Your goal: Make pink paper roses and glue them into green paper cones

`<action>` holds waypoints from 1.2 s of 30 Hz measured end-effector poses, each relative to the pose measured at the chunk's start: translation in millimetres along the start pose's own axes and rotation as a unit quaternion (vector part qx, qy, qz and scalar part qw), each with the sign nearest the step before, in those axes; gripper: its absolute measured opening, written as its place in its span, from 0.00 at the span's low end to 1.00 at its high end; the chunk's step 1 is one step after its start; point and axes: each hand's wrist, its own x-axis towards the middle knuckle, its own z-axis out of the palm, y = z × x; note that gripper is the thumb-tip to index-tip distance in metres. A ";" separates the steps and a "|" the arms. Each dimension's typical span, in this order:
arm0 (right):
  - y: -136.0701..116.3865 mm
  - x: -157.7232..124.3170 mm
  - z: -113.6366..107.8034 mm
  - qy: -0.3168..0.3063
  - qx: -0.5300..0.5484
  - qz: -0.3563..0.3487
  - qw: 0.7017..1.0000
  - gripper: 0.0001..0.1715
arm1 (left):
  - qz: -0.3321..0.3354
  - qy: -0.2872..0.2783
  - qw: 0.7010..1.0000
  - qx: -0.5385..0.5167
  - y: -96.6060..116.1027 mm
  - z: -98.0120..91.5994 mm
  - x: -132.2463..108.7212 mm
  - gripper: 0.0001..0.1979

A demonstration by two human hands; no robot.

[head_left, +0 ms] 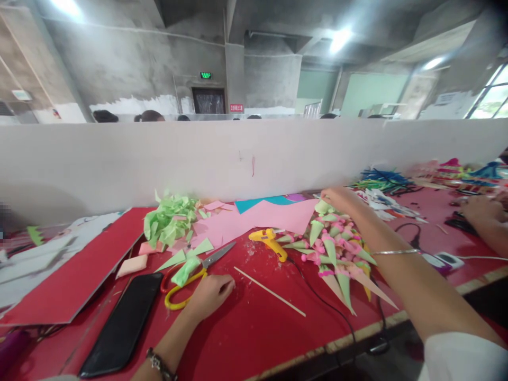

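My left hand rests on the red table with its fingers curled in, and nothing shows in them. Beside it lie scissors with red and yellow handles, partly under a crumpled light green paper piece. Past the fingertips is a thin wooden stick. My right hand reaches to the far end of a heap of paper cones in green, pink and peach. Its fingers are closed at a pale green paper piece, largely hidden. A yellow glue gun lies between the hands.
Crumpled green paper and pink sheets lie along the white partition. A black phone and a red board are at left. The glue gun's cord crosses the front edge. Another person's hand is at far right.
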 end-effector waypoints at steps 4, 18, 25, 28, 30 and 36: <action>-0.3 -5.1 -3.6 -0.031 -0.029 -0.004 0.999 0.12 | 0.000 0.001 1.000 0.000 0.9 -0.4 0.3 0.13; -4.2 -18.2 -12.9 0.080 -0.013 0.030 0.996 0.26 | 0.014 0.042 0.999 0.030 -4.4 3.9 -0.7 0.14; -17.6 -63.8 -30.8 0.168 0.023 -0.037 0.985 0.16 | -0.002 0.069 0.997 0.046 -4.7 3.3 -2.9 0.14; -39.9 -76.1 -24.0 0.063 -0.019 -0.147 0.987 0.15 | -0.004 0.073 0.996 0.050 -2.6 3.2 -5.8 0.13; -56.0 -77.6 -14.3 0.004 -0.071 -0.172 0.982 0.17 | -0.011 0.078 0.995 0.055 0.1 3.7 -11.0 0.13; -84.5 -65.9 8.6 -0.012 -0.102 -0.176 0.979 0.15 | -0.043 0.085 0.993 0.069 12.8 7.6 -36.7 0.11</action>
